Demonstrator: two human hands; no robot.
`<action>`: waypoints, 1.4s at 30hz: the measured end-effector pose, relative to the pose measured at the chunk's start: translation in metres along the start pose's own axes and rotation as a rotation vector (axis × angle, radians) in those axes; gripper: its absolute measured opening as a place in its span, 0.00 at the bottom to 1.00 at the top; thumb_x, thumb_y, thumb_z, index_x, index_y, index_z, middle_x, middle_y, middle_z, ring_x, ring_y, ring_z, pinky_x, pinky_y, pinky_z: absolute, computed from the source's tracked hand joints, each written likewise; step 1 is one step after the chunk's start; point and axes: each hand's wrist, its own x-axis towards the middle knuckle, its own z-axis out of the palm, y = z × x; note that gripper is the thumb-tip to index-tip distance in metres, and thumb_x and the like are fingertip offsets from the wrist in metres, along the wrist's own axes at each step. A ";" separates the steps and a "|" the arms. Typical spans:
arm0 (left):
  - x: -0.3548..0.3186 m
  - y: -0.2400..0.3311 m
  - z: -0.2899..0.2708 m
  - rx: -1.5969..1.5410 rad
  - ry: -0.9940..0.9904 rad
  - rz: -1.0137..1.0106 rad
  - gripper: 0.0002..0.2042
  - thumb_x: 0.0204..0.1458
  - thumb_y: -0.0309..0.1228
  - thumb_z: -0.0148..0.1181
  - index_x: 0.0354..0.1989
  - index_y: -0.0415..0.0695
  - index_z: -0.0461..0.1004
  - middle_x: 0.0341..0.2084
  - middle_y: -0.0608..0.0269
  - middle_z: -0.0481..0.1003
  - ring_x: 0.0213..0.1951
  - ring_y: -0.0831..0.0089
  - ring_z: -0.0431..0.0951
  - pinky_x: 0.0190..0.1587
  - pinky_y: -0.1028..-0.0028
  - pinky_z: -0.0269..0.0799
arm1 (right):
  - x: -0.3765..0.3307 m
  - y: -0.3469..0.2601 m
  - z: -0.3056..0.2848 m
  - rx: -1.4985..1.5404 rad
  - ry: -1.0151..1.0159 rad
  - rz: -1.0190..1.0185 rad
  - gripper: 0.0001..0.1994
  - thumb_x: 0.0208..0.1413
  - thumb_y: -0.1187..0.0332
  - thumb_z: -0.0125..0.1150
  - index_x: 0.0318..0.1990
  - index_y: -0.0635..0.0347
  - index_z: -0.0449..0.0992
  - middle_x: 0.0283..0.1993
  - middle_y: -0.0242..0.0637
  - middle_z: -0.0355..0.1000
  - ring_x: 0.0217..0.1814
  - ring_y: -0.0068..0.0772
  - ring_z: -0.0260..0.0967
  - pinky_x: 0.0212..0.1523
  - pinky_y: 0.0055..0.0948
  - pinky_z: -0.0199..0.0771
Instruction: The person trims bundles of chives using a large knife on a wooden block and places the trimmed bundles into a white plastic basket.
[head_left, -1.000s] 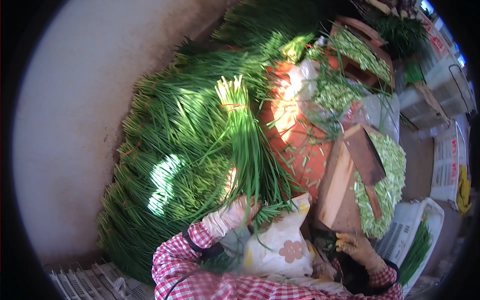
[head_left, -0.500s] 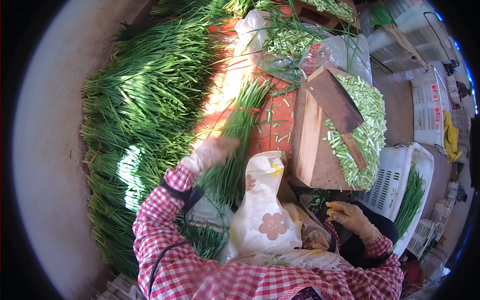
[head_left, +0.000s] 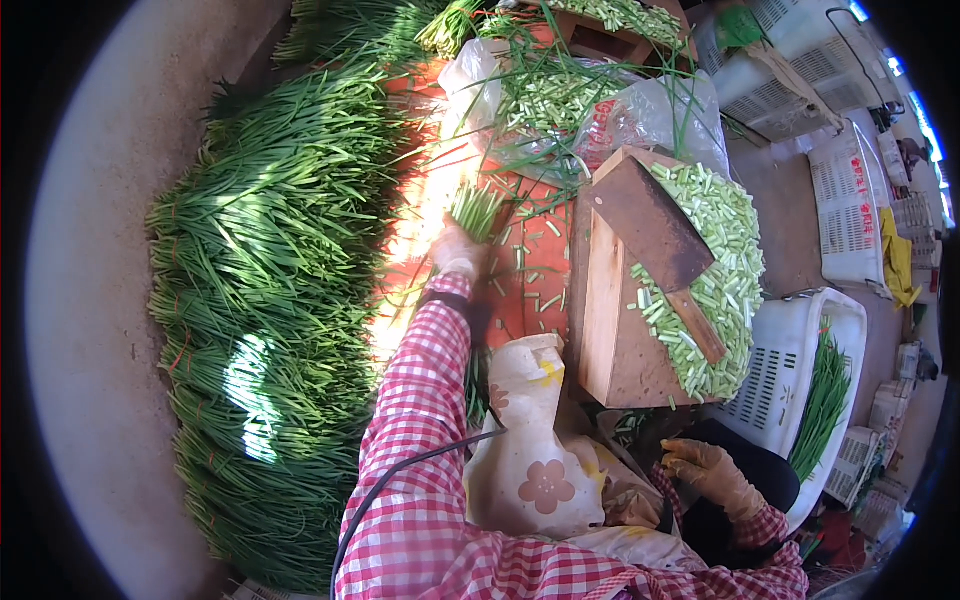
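Along the pale wall [head_left: 100, 260], a broad heap of garlic chives [head_left: 270, 225] faces a wooden chopping block [head_left: 600, 325] bearing cut stems [head_left: 722, 300] and a cleaver [head_left: 655, 220]. Between them, over the red surface [head_left: 510, 295], the left hand [head_left: 457, 247] wraps its fingers around a chive bunch [head_left: 477, 210], stem ends jutting beyond the fist; the gloved right hand [head_left: 715, 475] curls half open, visibly holding nothing.

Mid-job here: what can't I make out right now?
Head view:
Most of the slender green stalk bunch: hidden by the pale-gloved left hand and red-and-white checked sleeve.
Far end of the long green stalk pile: cut off by the upper edge.
Part of the brown wooden chopping block: covered by the rusty rectangular cleaver.
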 end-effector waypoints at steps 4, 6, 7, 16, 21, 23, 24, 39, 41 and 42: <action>-0.016 -0.061 -0.010 -0.473 0.011 0.189 0.48 0.30 0.41 0.74 0.60 0.37 0.50 0.43 0.47 0.73 0.46 0.57 0.74 0.48 0.69 0.70 | -0.002 -0.006 -0.004 -0.067 0.009 -0.079 0.20 0.54 0.70 0.59 0.53 0.68 0.67 0.42 0.37 0.74 0.43 0.21 0.70 0.46 0.20 0.69; -0.041 -0.077 -0.031 -0.840 -0.086 0.419 0.52 0.31 0.31 0.74 0.64 0.38 0.42 0.46 0.50 0.72 0.45 0.62 0.74 0.48 0.70 0.71 | -0.005 0.001 -0.005 -0.064 0.039 -0.174 0.20 0.54 0.69 0.59 0.53 0.66 0.67 0.40 0.38 0.74 0.41 0.21 0.70 0.44 0.21 0.69; -0.058 -0.078 -0.050 -1.037 -0.223 0.474 0.48 0.33 0.23 0.71 0.63 0.40 0.45 0.47 0.53 0.70 0.44 0.64 0.74 0.46 0.68 0.73 | -0.007 -0.001 -0.005 -0.055 0.035 -0.190 0.20 0.54 0.69 0.59 0.53 0.66 0.67 0.40 0.38 0.74 0.41 0.21 0.70 0.44 0.21 0.69; -0.241 -0.059 -0.235 -1.105 -0.656 0.704 0.46 0.26 0.21 0.70 0.61 0.39 0.53 0.52 0.59 0.67 0.52 0.68 0.68 0.56 0.69 0.63 | -0.041 -0.093 0.034 -0.324 -0.021 -0.838 0.25 0.54 0.60 0.58 0.56 0.64 0.63 0.40 0.45 0.73 0.41 0.33 0.73 0.41 0.29 0.72; -0.334 -0.026 -0.253 -0.975 -0.803 0.736 0.51 0.25 0.24 0.72 0.64 0.41 0.49 0.57 0.59 0.62 0.58 0.68 0.62 0.61 0.69 0.54 | -0.060 -0.097 0.070 0.117 -0.335 -0.889 0.38 0.48 0.61 0.65 0.64 0.59 0.51 0.53 0.40 0.64 0.44 0.30 0.69 0.43 0.26 0.72; -0.359 -0.031 -0.235 -0.788 -0.596 0.845 0.54 0.24 0.29 0.76 0.65 0.39 0.47 0.57 0.57 0.62 0.59 0.68 0.60 0.62 0.71 0.52 | -0.075 -0.098 0.084 0.131 -0.347 -0.963 0.42 0.41 0.61 0.72 0.62 0.59 0.53 0.52 0.33 0.63 0.49 0.25 0.63 0.48 0.27 0.69; -0.375 -0.024 -0.229 -0.709 -0.556 0.876 0.54 0.24 0.30 0.76 0.64 0.39 0.47 0.57 0.57 0.62 0.59 0.69 0.60 0.61 0.71 0.52 | -0.079 -0.095 0.085 0.183 -0.368 -0.992 0.39 0.40 0.62 0.73 0.59 0.60 0.57 0.50 0.32 0.65 0.49 0.24 0.62 0.49 0.27 0.67; -0.475 -0.017 -0.193 -0.665 -0.436 1.103 0.63 0.26 0.30 0.78 0.67 0.44 0.30 0.62 0.58 0.53 0.61 0.69 0.55 0.62 0.69 0.52 | -0.117 -0.039 0.106 0.550 -0.381 -0.973 0.35 0.35 0.65 0.76 0.53 0.60 0.64 0.50 0.31 0.69 0.52 0.23 0.64 0.54 0.27 0.65; -0.465 -0.012 -0.187 -0.956 -0.657 0.799 0.49 0.38 0.31 0.72 0.65 0.42 0.41 0.54 0.55 0.64 0.54 0.69 0.66 0.53 0.73 0.66 | -0.101 -0.036 0.092 0.571 -0.435 -0.919 0.35 0.35 0.64 0.76 0.52 0.61 0.65 0.48 0.29 0.69 0.51 0.22 0.64 0.52 0.26 0.65; -0.455 -0.012 -0.188 -0.947 -0.643 0.720 0.39 0.42 0.33 0.68 0.61 0.40 0.50 0.48 0.57 0.69 0.48 0.72 0.70 0.47 0.75 0.69 | -0.094 -0.041 0.084 0.361 -0.351 -0.860 0.28 0.39 0.53 0.70 0.44 0.61 0.69 0.38 0.31 0.70 0.39 0.22 0.67 0.41 0.25 0.68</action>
